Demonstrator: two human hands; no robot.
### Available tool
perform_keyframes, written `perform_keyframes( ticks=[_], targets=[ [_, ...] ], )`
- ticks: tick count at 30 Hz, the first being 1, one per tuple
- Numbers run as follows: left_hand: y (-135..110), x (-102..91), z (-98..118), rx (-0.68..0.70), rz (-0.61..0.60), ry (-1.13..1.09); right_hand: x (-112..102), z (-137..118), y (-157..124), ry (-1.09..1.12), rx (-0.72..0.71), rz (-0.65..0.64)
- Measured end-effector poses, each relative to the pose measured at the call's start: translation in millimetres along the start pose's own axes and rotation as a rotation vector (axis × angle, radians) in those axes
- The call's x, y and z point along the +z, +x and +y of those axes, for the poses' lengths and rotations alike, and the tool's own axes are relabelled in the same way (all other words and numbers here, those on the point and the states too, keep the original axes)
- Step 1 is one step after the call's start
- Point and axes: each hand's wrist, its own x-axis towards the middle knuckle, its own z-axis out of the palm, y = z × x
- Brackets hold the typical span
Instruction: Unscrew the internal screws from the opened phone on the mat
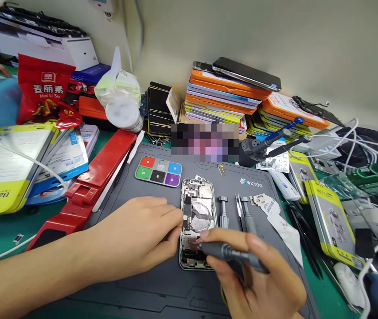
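Note:
An opened smartphone (202,208) lies on the grey work mat, its back off and its inner parts and a round silver disc showing. My left hand (153,230) is closed at the phone's left edge, fingers bent and thumb tucked beneath. In my right hand (262,270) is a dark grey screwdriver (228,253), gripped like a pen. Its tip points down into the lower part of the phone. To the right of the phone lie two more grey screwdrivers (223,212) and tweezers (239,206).
A colour-marked screw tray (158,171) sits behind the phone on the mat (135,288). At left is a red clamp-like tool (102,164). Farther back are stacked orange boxes (228,84) and a tool holder (251,151). Black tweezers (305,239) and battery boxes (331,221) lie right.

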Motion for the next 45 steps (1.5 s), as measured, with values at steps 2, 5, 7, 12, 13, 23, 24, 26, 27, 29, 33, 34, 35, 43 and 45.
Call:
perform_keyframes(
  ticks=[2, 5, 7, 12, 13, 23, 24, 26, 27, 29, 33, 34, 35, 43, 45],
  targets=[
    [0, -0.4, 0, -0.008, 0.004, -0.001, 2, 2, 1, 0.047, 0.067, 0.053],
    [-1, -0.9, 1, -0.022, 0.037, -0.006, 5, 3, 5, 0.094, 0.169, 0.091],
    [-1, -1.0, 1, -0.025, 0.053, -0.003, 7, 3, 6, 0.117, 0.201, 0.098],
    [-1, -0.5, 1, -0.030, 0.034, 0.003, 6, 5, 1, 0.105, 0.165, 0.058],
    [-1, -0.5, 1, -0.029, 0.028, 0.002, 6, 5, 0, 0.091, 0.156, 0.046],
    [-1, 1.3, -1, -0.010, 0.013, 0.012, 4, 7, -1, -0.043, 0.095, 0.010],
    [-1, 1.7, -1, -0.009, 0.011, 0.008, 4, 7, -1, -0.046, 0.094, -0.001],
    [-1, 2.4, -2, -0.007, 0.012, -0.004, 4, 8, 2, -0.067, 0.064, -0.030],
    [-1, 2.8, -2, -0.006, 0.013, -0.009, 4, 8, 5, -0.076, 0.040, -0.046],
    [-1, 3.7, -2, -0.003, 0.012, -0.015, 4, 7, 10, -0.073, 0.004, -0.070],
    [-1, 5.8, -1, 0.018, 0.028, 0.004, 2, 2, 15, -0.054, 0.016, -0.099],
    [-1, 6.0, -1, 0.021, 0.031, 0.008, 2, 1, 14, -0.060, 0.020, -0.111],
    [-1, 6.0, -1, 0.020, 0.031, 0.010, 1, 0, 13, -0.063, 0.024, -0.123],
    [-1, 4.0, -2, 0.027, 0.026, 0.018, -2, 2, 5, -0.097, -0.005, -0.091],
    [-1, 4.0, -2, 0.020, 0.027, 0.022, -1, 2, 4, -0.061, 0.030, -0.091]
  ],
)
